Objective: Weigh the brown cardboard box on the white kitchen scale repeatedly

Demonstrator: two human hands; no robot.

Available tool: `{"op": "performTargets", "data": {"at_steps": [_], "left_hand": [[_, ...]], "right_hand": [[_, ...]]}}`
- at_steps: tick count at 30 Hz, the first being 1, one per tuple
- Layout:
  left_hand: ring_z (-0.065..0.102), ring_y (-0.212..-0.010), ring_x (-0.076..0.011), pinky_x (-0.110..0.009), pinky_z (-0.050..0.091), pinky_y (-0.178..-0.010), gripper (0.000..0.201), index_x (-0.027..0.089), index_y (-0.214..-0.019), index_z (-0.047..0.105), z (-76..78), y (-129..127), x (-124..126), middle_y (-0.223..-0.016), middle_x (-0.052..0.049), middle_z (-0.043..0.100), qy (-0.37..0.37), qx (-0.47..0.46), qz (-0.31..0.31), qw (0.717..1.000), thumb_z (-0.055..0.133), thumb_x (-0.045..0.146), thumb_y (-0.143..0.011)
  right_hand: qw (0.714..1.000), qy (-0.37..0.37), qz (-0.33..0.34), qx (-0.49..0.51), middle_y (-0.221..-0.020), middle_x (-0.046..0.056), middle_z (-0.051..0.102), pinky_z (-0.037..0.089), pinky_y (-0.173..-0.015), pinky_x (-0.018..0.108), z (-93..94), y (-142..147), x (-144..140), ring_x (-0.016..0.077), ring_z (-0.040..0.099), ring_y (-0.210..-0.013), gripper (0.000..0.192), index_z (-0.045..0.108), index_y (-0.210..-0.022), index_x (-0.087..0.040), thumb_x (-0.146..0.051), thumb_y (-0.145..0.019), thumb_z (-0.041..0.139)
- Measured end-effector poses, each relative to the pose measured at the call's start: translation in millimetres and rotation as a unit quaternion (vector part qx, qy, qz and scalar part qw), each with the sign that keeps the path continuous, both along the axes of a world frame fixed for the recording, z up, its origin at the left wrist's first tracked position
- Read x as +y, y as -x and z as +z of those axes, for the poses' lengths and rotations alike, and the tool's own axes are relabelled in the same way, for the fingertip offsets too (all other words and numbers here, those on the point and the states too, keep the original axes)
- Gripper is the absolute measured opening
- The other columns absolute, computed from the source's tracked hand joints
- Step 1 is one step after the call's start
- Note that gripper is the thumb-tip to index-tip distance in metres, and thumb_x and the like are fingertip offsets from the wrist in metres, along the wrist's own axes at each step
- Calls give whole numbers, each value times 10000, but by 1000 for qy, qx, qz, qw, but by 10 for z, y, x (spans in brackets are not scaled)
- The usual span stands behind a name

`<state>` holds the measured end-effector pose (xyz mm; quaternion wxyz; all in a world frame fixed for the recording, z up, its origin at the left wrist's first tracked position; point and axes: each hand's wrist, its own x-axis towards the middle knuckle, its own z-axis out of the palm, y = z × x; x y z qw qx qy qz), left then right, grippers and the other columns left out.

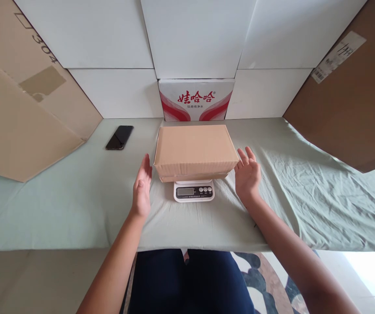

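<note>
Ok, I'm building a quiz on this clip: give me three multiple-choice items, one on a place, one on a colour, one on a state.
1. The plain brown cardboard box rests on: A the small white digital scale; B the floor; C the phone.
2. The flat phone is: A white; B black; C red.
3. The hands, left and right, are: A gripping the box; B clenched; C open beside the box.

A: the scale's panel shows under the box.
B: dark slab on the green cloth.
C: palms flank it, fingers spread.

Bare green cloth-covered table [76,209] lies open on both sides of the closed brown cardboard box [195,150]. Behind it, a red-and-white printed carton [196,100] blocks passage. A black phone [119,137] lies far left.
</note>
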<state>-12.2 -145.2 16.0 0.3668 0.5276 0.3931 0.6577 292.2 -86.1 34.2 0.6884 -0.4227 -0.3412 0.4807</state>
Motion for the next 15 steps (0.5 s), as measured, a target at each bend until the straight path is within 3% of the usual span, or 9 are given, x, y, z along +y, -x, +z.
{"op": "performTargets", "data": {"at_steps": [15], "left_hand": [[180,-1634,-296,-471,176,-1342,771,354,-1566,448,34,-13,2,-1729,0,320,0,2,-12,1000,411,779,-923]], "right_hand": [[1000,4,0,2,-1525,48,551,237,-1307,602,24,12,-15,310,424,-1536,588,555,-1353,-338,-572,-813,552]]}}
